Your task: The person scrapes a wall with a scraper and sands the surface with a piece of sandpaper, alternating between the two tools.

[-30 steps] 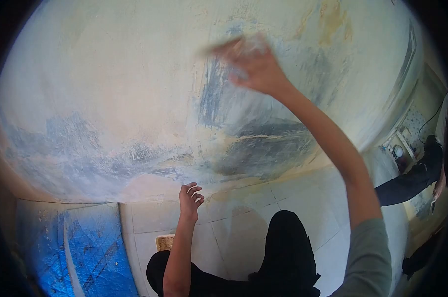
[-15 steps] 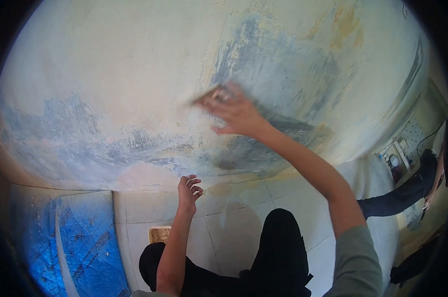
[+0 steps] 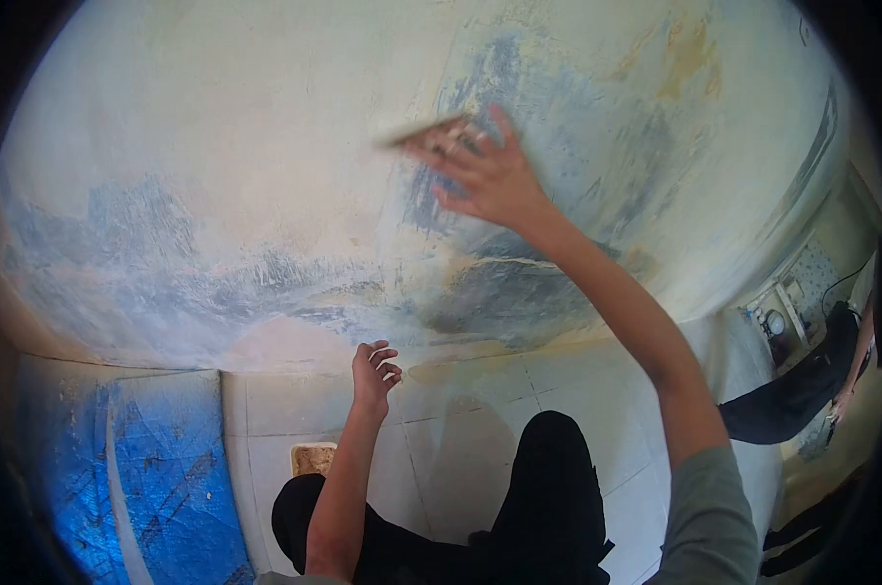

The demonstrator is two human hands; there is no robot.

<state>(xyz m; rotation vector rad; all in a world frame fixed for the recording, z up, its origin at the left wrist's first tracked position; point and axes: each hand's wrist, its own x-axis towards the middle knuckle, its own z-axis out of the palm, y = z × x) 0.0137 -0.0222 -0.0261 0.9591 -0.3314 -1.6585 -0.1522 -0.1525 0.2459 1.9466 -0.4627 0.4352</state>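
My right hand is on a flat, thin tool with a brownish face, held against the wall; motion blurs the tool's edge. The wall is cream with patchy grey-blue areas, and the hand lies over one of them, above the middle. Lower down, my left hand hangs in front of the wall's foot with its fingers loosely curled and apart, holding nothing.
A blue sheet covers something at the lower left. Beside my left knee a small tray with brownish contents sits on the tiled floor. At the right edge another person's dark-clothed leg and hand show.
My right hand has moved up and slightly right along the wall with the tool. My left hand has barely moved. The other person at the right has shifted a little.
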